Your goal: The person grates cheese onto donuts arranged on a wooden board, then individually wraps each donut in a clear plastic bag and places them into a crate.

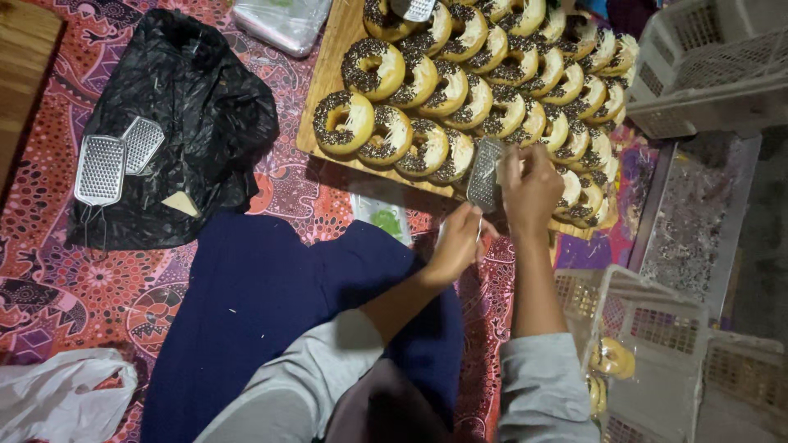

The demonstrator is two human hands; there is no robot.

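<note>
left hand pinches the wire handle of a flat metal grater; right hand presses something small, unclear, against it, above chocolate-sprinkled ring doughnuts on a wooden board.

top grater cropped, doughnuts behind hands
</note>
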